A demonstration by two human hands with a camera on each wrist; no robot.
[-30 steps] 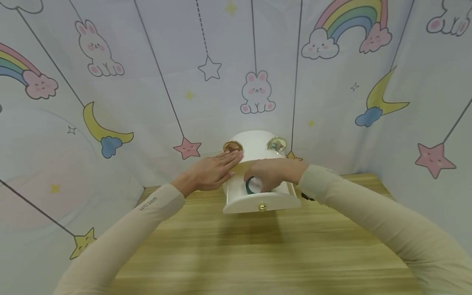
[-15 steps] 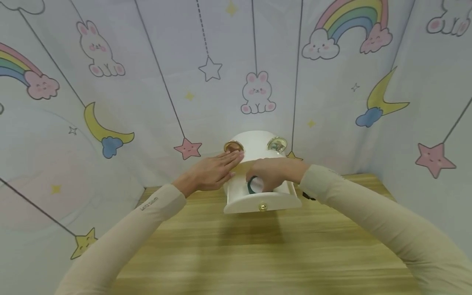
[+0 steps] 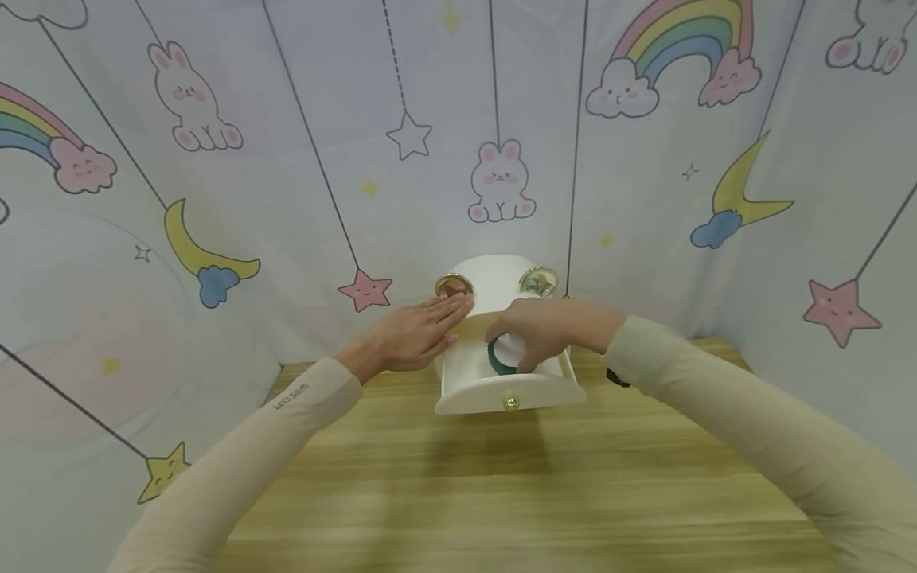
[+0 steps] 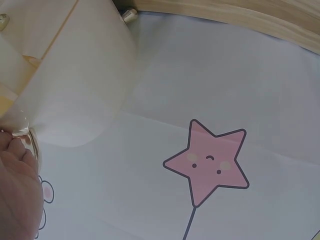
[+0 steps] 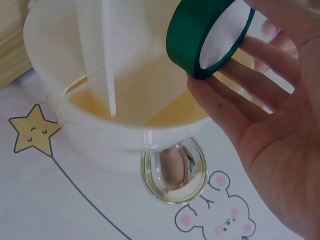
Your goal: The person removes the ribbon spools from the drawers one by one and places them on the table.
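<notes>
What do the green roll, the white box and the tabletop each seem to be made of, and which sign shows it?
Green roll: probably satin ribbon, going by its smooth, soft sheen, though glossy tape is possible.
White box: likely hard plastic, satin-smooth, with evenly curved walls.
Tabletop: wood or wood-look laminate, smooth; the streaky grain leaves that open.

- Green roll (image 5: 187,47): cropped by the right wrist view's upper edge; your right hand (image 3: 540,328) covers part of it in the head view.
- Gold-rimmed ornament (image 3: 450,282): lower part hidden by your left hand (image 3: 408,336), itself cut by the left wrist view's left edge.
- Dark object (image 3: 618,379): partly behind your right sleeve (image 3: 662,358); unidentifiable.
- Left-sleeve lettering (image 3: 290,396): too small for certain reading.
</notes>
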